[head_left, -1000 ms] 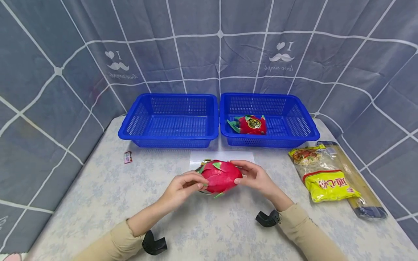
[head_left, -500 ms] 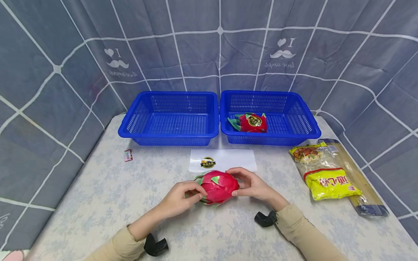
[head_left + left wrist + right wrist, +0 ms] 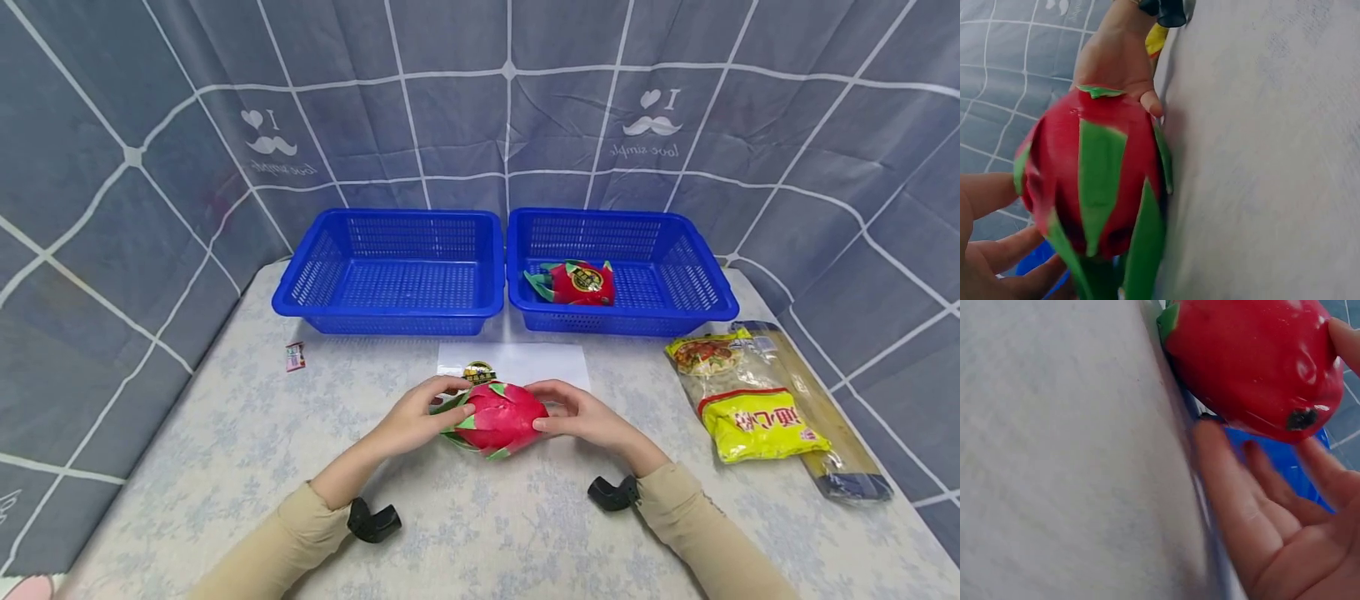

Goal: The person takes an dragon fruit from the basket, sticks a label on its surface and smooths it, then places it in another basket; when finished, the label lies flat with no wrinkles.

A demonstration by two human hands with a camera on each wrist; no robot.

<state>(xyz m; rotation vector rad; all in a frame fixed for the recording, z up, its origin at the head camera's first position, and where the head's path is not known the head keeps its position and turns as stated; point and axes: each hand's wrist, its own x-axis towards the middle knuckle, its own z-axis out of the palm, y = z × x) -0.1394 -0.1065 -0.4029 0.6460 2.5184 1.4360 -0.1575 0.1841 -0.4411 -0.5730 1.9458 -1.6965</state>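
Note:
A red dragon fruit [image 3: 504,418] with green scales lies level between both hands over the middle of the table. My left hand [image 3: 420,414] grips its leafy end, thumb on the near side and fingers behind. At the rounded right end, my right hand [image 3: 588,422] holds it between thumb and fingers. Long green leaf tips [image 3: 1145,240] show close up in the left wrist view. In the right wrist view a dark spot [image 3: 1302,419] marks the fruit's blunt end. Just behind the fruit is a white sheet [image 3: 543,364] bearing a black and gold sticker [image 3: 478,371], partly covered.
Two blue baskets [image 3: 386,323] [image 3: 622,323] stand side by side at the back. Another dragon fruit [image 3: 581,283], with a similar sticker, lies in the right one. At right are a yellow noodle bag [image 3: 757,421] and a long clear package [image 3: 843,450]. A small pink packet [image 3: 295,357] lies left.
The dragon fruit came toward me off the sheet, then slightly back, and has turned so its scales sit differently. My left hand shifted its grip farther round the leafy end.

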